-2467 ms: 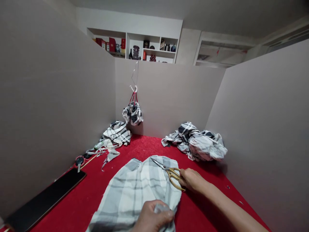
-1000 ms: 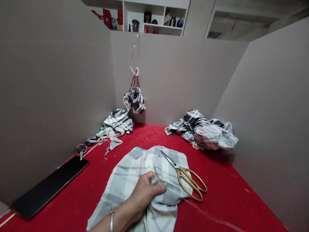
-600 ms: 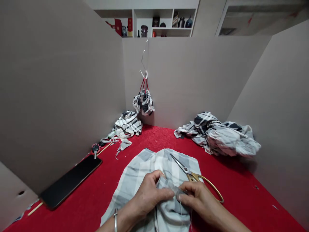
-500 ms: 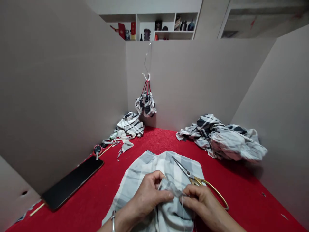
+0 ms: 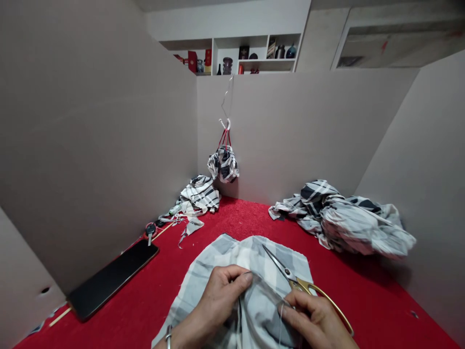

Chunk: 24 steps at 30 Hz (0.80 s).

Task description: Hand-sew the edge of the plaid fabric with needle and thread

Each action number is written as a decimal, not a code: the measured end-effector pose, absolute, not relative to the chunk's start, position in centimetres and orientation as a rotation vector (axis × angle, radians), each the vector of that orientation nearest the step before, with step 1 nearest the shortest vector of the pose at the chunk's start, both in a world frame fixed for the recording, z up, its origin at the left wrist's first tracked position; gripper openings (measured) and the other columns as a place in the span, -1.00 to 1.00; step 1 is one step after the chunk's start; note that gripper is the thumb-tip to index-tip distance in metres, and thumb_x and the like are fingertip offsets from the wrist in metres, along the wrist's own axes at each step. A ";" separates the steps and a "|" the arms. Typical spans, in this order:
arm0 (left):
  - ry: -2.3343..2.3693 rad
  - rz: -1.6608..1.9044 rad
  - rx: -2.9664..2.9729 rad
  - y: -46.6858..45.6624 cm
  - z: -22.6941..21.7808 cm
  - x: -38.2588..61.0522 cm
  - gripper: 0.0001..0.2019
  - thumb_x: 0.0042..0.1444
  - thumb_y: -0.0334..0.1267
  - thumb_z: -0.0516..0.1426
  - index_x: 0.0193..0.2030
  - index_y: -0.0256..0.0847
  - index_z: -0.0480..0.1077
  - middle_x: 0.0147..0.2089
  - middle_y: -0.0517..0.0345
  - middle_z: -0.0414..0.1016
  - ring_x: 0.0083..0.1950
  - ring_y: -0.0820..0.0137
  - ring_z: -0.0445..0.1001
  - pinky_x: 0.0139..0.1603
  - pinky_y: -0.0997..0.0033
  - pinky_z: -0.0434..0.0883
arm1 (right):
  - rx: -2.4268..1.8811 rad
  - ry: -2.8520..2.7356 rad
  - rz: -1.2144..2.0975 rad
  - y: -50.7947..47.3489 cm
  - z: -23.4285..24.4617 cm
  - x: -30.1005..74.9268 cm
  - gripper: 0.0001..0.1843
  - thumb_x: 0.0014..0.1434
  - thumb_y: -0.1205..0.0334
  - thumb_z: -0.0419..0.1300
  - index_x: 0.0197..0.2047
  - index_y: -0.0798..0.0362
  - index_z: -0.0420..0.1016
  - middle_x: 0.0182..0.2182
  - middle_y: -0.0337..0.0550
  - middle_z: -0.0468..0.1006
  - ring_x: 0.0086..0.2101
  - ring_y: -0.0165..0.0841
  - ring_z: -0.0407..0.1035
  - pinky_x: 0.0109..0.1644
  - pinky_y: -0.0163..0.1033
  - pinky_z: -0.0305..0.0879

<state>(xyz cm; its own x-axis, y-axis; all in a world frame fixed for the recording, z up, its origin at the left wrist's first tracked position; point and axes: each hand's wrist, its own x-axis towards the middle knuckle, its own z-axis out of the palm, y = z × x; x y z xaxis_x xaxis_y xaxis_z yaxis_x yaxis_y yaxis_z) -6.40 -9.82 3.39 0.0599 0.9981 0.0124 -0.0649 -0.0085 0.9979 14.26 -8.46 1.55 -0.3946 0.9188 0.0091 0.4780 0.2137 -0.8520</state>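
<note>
A grey and white checked cloth point(image 5: 203, 276) lies in front of me, with its near part lifted and folded. My left hand point(image 5: 223, 293) pinches the folded edge between thumb and fingers. At the other end of that edge, my right hand point(image 5: 308, 310) has its fingertips closed on the fabric. A pale thread point(image 5: 281, 322) hangs down from the right fingertips; whether a needle is there cannot be made out. Scissors with gold handles point(image 5: 288, 274) rest on the cloth, blades slightly apart, one handle loop just behind my right hand.
On the left lie a black phone point(image 5: 112, 278), a key point(image 5: 150, 231) and checked scraps point(image 5: 199, 194). A crumpled checked cloth pile point(image 5: 356, 223) sits at the right. A small checked bag point(image 5: 223, 162) hangs from a hook at the back. Grey panels point(image 5: 290, 131) enclose the red surface point(image 5: 240, 215).
My left thumb has shifted up along the folded edge, and the edge between my hands is now straighter and more stretched. The view has tilted up slightly.
</note>
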 end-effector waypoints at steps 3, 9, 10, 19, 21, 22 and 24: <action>1.102 1.122 1.221 -9.4 3.5 -6.9 -0.66 -0.05 -0.04 0.18 -0.48 -0.37 0.48 -0.63 0.30 0.18 -0.58 0.59 0.05 -0.57 0.55 -0.01 | -1.287 -1.982 1.046 -8.6 1.8 14.3 -0.67 0.07 0.03 0.07 -0.59 0.07 0.32 -0.65 -0.32 0.14 -0.56 -0.39 0.08 -0.50 -0.33 0.02; 1.086 0.921 1.174 -9.4 3.9 -7.5 -0.69 -0.05 -0.02 0.15 -0.39 -0.29 0.37 -0.79 0.39 0.18 -0.81 0.62 0.02 -0.75 0.61 -0.09 | -1.266 -2.071 0.827 -9.3 2.4 14.3 -0.68 0.11 0.09 0.04 -0.59 0.06 0.32 -0.64 -0.32 0.15 -0.55 -0.39 0.11 -0.49 -0.34 0.05; 1.053 0.894 1.132 -9.4 3.8 -7.4 -0.69 -0.04 -0.01 0.12 -0.38 -0.27 0.33 -0.80 0.34 0.25 -0.82 0.59 0.08 -0.77 0.62 -0.06 | -1.262 -2.091 0.797 -9.3 2.5 14.2 -0.68 0.12 0.09 0.04 -0.59 0.06 0.31 -0.64 -0.32 0.16 -0.55 -0.38 0.12 -0.49 -0.34 0.05; 0.931 0.972 0.973 -9.9 3.7 -6.3 -0.75 -0.19 -0.18 0.24 -0.43 -0.29 0.34 -0.67 0.29 0.30 -0.68 0.59 0.19 -0.67 0.62 0.11 | -1.221 -2.131 0.715 -9.5 2.3 14.1 -0.71 0.15 0.14 0.03 -0.53 0.06 0.38 -0.61 -0.26 0.33 -0.54 -0.36 0.23 -0.46 -0.33 0.11; 0.948 0.975 1.003 -10.2 3.9 -6.0 -0.69 -0.32 -0.27 0.32 -0.40 -0.33 0.38 -0.64 0.32 0.28 -0.66 0.63 0.14 -0.65 0.63 0.06 | -1.213 -2.141 0.695 -9.6 2.3 14.0 -0.72 0.15 0.15 0.03 -0.51 0.07 0.41 -0.61 -0.24 0.37 -0.53 -0.35 0.26 -0.46 -0.33 0.12; 0.965 0.979 1.006 -10.3 4.0 -5.9 -0.67 -0.37 -0.30 0.34 -0.41 -0.33 0.38 -0.64 0.33 0.27 -0.65 0.64 0.12 -0.64 0.62 0.04 | -1.206 -2.148 0.681 -9.7 2.3 13.9 -0.71 0.15 0.16 0.03 -0.51 0.07 0.42 -0.61 -0.23 0.37 -0.54 -0.35 0.26 -0.47 -0.33 0.11; 1.013 1.002 0.993 -10.5 4.0 -5.5 -0.68 -0.40 -0.30 0.34 -0.46 -0.32 0.37 -0.64 0.34 0.25 -0.64 0.63 0.09 -0.63 0.60 0.02 | -1.186 -2.153 0.661 -9.7 2.4 13.7 -0.70 0.15 0.16 0.03 -0.53 0.07 0.42 -0.61 -0.23 0.38 -0.54 -0.36 0.26 -0.47 -0.33 0.11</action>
<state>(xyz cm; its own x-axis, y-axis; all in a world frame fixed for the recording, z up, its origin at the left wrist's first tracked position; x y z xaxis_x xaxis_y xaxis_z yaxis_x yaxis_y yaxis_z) -5.53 -10.45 4.04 0.2156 0.9576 -0.1911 -0.1803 0.2314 0.9560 13.74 -9.70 2.45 -0.4310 0.8659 0.2540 0.5742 0.4803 -0.6630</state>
